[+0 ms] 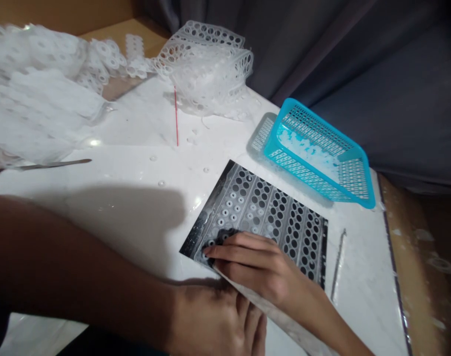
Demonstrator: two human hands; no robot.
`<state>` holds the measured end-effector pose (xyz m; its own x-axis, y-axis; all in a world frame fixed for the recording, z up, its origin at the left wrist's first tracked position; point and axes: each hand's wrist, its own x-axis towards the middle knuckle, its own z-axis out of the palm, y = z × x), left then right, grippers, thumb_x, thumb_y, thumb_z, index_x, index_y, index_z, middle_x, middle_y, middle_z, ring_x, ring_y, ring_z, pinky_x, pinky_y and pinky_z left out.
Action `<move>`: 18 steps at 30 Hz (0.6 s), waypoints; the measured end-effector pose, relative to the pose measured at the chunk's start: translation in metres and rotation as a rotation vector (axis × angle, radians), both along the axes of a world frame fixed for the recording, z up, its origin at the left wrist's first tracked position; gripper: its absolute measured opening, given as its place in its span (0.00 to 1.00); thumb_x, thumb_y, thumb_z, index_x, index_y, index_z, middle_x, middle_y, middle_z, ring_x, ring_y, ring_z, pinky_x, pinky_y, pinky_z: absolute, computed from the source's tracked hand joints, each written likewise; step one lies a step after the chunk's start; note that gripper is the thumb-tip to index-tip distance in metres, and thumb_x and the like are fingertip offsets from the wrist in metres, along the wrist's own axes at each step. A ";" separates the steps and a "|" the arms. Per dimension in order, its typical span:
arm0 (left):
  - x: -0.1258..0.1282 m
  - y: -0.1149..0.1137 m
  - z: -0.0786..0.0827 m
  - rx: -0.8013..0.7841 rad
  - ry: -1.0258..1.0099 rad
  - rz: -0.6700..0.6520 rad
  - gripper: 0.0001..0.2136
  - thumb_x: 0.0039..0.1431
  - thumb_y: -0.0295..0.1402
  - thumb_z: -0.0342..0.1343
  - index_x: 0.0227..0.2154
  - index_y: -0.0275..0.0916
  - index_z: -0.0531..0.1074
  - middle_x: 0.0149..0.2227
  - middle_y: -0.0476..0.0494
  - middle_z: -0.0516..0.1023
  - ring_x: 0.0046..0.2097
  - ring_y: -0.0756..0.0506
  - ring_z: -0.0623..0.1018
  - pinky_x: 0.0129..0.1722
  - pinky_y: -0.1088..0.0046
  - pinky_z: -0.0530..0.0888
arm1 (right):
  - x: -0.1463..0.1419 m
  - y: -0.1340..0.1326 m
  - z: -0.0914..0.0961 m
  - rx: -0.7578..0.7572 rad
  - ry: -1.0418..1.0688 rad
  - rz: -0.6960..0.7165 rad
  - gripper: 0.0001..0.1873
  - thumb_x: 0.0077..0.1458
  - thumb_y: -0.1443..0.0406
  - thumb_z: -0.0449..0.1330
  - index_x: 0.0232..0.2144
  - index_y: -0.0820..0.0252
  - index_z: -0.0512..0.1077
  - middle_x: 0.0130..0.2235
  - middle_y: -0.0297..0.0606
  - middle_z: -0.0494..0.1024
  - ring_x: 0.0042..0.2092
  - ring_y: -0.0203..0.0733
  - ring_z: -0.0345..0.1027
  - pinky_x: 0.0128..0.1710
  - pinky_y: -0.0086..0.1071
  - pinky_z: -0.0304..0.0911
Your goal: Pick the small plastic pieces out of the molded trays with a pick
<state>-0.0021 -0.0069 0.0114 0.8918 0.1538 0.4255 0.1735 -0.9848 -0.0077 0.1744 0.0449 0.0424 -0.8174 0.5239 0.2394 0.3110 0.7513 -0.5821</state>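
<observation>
A black mat (317, 257) lies on the white table (136, 198), with a white sheet (262, 202) punched full of round holes on top of it. My right hand (262, 267) rests on the sheet's near left corner. Its fingers are stretched out flat and close together, the tips pressing on the holes. My left forearm crosses the lower left of the view. My left hand (214, 321) sits at the sheet's near edge with its fingers held together and bent downward. Their tips are cut off by the picture's edge, so what they grip is hidden.
A blue plastic basket (358, 168) with small white bits stands tilted at the right rear. Heaps of punched white sheets (210, 69) fill the back and left. A thin red stick (176, 116), a metal tool (55, 164), a thin metal rod (338, 267) and loose white discs (161, 183) lie about.
</observation>
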 end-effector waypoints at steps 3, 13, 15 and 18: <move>0.000 0.000 0.000 -0.023 -0.003 -0.008 0.06 0.63 0.30 0.61 0.41 0.36 0.79 0.33 0.39 0.84 0.26 0.46 0.75 0.22 0.72 0.68 | -0.002 0.001 0.004 0.040 -0.038 0.023 0.13 0.73 0.72 0.57 0.38 0.64 0.80 0.51 0.47 0.85 0.48 0.46 0.77 0.46 0.41 0.77; 0.000 -0.001 -0.003 -0.064 -0.010 -0.019 0.05 0.60 0.31 0.63 0.38 0.38 0.78 0.24 0.47 0.78 0.20 0.49 0.68 0.19 0.72 0.63 | -0.002 0.008 0.004 0.219 -0.108 0.158 0.13 0.69 0.69 0.62 0.30 0.59 0.78 0.54 0.45 0.84 0.42 0.44 0.76 0.39 0.41 0.76; -0.001 -0.001 -0.004 -0.090 -0.016 -0.041 0.04 0.58 0.31 0.63 0.37 0.41 0.77 0.21 0.49 0.75 0.19 0.48 0.65 0.18 0.71 0.62 | -0.001 0.006 0.001 0.307 -0.100 0.177 0.13 0.69 0.69 0.60 0.31 0.60 0.79 0.54 0.48 0.84 0.42 0.46 0.77 0.38 0.41 0.77; 0.000 -0.007 -0.009 -0.102 0.002 -0.016 0.02 0.59 0.34 0.63 0.34 0.43 0.77 0.21 0.49 0.74 0.19 0.47 0.67 0.19 0.70 0.63 | -0.002 0.003 -0.005 0.431 -0.066 0.212 0.11 0.67 0.67 0.59 0.33 0.62 0.80 0.53 0.55 0.84 0.45 0.49 0.78 0.37 0.40 0.78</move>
<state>-0.0022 -0.0138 0.0023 0.8952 0.1817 0.4069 0.1577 -0.9832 0.0921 0.1729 0.0481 0.0372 -0.9162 0.2088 0.3421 0.1511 0.9705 -0.1878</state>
